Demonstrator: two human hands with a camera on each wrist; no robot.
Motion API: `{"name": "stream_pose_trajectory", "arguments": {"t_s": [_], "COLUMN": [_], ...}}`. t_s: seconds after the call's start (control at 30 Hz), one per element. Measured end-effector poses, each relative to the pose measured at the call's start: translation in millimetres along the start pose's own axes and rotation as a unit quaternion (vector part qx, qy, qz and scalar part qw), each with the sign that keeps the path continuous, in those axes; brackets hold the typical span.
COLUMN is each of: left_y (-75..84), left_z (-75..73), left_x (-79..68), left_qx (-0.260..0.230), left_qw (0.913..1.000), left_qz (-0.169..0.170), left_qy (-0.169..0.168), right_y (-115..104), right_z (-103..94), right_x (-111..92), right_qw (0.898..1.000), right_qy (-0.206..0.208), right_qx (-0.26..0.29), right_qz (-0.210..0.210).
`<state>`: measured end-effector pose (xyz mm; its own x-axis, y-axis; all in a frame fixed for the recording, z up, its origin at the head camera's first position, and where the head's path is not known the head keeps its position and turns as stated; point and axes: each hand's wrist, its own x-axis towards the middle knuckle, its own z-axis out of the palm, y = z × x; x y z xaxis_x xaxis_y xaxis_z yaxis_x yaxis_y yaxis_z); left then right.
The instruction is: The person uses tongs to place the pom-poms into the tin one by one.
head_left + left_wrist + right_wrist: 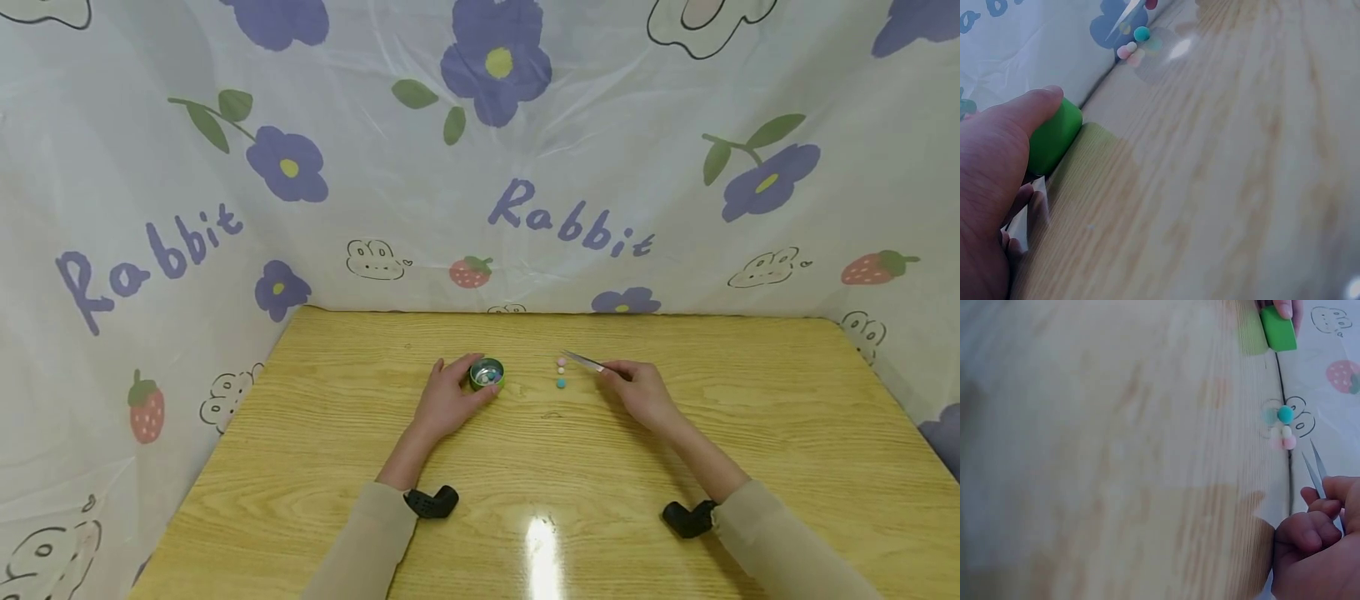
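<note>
Firstly, round green tin (1280, 331), gripped by left hand (450, 400); metal tweezers (584, 361), tips apart, pinched by right hand (647, 398); between, three small balls (560, 383) (pink, white, teal).

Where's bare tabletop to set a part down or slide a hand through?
Bare table: right of the right hand, out to the right edge; left of the left hand, out to the left edge; and between the forearms, nearer the person. Crowded: the strip between the hands, with green tin, three loose balls and tweezers.
</note>
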<state>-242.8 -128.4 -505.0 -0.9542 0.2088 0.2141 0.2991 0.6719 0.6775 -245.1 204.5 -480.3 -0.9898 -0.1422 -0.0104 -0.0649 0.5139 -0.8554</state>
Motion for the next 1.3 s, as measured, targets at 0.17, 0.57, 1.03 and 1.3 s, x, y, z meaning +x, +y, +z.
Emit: {"name": "stream_pose_trajectory", "arguments": {"t_s": [0.17, 0.57, 1.03, 1.3], "left_y": [1.0, 0.0, -0.8, -0.6], "left_z": [-0.1, 2.1, 3.7, 4.9], "left_x": [0.1, -2.7, -3.2, -6.0], "left_qx": [-0.002, 0.001, 0.006, 0.006], "left_qw": [1.0000, 1.0000, 0.9999, 0.9998], "left_qz": [-0.001, 0.003, 0.011, 0.012], "left_qy": [0.001, 0.004, 0.008, 0.014], "right_y": [6.4, 9.6, 13.7, 16.7], "right_z": [-0.6, 2.2, 4.6, 5.0], "right_x": [1.0, 1.1, 2.1, 2.7], "right_qw": [1.000, 1.000, 0.999, 1.000], "right_qy": [-0.007, -0.009, -0.002, -0.001], "right_qx": [-0.014, -0.025, -0.031, -0.030], "right_qz": [-0.001, 0.007, -0.010, -0.009]}}
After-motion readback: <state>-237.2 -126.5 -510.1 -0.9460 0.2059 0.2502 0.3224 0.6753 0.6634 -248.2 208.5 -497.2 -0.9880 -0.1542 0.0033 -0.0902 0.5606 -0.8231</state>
